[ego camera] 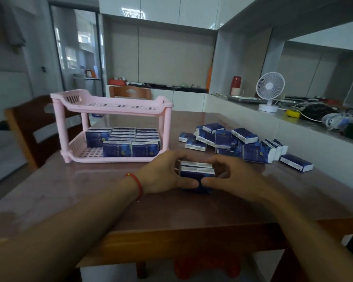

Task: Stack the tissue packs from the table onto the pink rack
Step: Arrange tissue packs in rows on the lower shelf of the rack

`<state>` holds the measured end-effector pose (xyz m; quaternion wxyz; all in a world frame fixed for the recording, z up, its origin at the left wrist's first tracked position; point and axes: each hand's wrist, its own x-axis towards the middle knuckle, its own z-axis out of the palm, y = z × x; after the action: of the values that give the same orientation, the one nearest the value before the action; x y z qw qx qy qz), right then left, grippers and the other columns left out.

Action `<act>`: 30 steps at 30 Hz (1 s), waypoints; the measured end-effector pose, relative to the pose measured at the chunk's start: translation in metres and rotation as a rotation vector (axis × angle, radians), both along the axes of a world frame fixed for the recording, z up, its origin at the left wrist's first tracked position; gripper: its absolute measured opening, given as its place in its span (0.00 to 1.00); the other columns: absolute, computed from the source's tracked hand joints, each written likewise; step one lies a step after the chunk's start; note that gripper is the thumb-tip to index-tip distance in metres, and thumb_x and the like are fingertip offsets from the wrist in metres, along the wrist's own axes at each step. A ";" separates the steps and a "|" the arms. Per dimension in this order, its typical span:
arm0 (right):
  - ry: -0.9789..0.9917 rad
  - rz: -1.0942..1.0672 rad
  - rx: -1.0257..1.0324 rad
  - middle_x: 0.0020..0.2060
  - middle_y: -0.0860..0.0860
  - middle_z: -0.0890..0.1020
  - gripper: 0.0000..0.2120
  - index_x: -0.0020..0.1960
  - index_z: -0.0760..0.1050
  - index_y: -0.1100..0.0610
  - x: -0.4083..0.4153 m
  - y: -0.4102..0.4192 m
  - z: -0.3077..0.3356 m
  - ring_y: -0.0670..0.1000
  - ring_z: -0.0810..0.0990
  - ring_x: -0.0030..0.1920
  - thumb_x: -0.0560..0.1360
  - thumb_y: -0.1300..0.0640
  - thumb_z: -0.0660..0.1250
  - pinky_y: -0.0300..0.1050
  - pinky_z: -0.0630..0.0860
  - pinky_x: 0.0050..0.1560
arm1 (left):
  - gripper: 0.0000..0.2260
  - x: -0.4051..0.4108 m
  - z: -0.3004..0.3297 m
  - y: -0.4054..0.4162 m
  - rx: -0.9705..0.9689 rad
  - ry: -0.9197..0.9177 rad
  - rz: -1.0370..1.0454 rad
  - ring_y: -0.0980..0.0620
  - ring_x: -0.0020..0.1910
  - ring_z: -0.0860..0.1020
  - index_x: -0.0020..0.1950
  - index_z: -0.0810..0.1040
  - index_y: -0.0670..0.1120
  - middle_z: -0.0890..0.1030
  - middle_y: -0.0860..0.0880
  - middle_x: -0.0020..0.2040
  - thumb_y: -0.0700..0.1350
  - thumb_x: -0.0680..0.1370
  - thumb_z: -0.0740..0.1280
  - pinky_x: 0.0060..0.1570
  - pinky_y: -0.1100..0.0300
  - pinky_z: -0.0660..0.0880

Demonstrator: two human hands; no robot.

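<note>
Head view, centre frame: left hand (163, 174) and right hand (230, 176) fingers (189, 183) clasp two tissue packs (197, 169) on the desk (90, 190).

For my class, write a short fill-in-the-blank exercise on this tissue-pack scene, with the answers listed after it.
1. Both hands grip a small stack of tissue packs resting on the ____.
2. The packs already on the pink rack sit on its ____ shelf.
3. The loose pile of packs lies to the ____ of the rack.
4. The left hand has a ____ string at its wrist.

Answers: table; lower; right; red
</note>
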<state>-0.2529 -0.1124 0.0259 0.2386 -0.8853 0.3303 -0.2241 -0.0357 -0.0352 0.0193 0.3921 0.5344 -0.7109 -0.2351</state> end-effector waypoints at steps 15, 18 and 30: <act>-0.208 0.129 -0.085 0.49 0.41 0.82 0.23 0.59 0.77 0.49 0.144 0.036 0.033 0.41 0.81 0.48 0.67 0.45 0.78 0.36 0.80 0.49 | 0.12 0.152 0.009 0.105 -0.675 -0.015 1.081 0.48 0.46 0.74 0.55 0.69 0.46 0.73 0.47 0.51 0.45 0.75 0.68 0.47 0.48 0.77; -0.212 0.151 -0.039 0.50 0.43 0.83 0.23 0.60 0.79 0.50 0.186 0.039 0.039 0.40 0.81 0.48 0.67 0.46 0.78 0.35 0.78 0.47 | 0.23 0.167 0.000 0.104 -0.453 0.126 1.113 0.50 0.51 0.75 0.65 0.67 0.44 0.70 0.46 0.58 0.45 0.74 0.72 0.50 0.63 0.77; -0.325 0.096 0.229 0.49 0.50 0.85 0.18 0.54 0.83 0.54 0.277 0.039 0.039 0.50 0.84 0.49 0.66 0.53 0.80 0.52 0.82 0.54 | 0.25 0.172 -0.007 0.099 -0.210 0.374 0.875 0.54 0.54 0.77 0.72 0.64 0.48 0.75 0.50 0.62 0.42 0.78 0.69 0.53 0.58 0.78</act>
<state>0.0244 -0.0731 0.0644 0.3983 -0.8193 0.2681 -0.3134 0.1363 0.0639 0.0126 0.6269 0.6894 -0.3568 -0.0673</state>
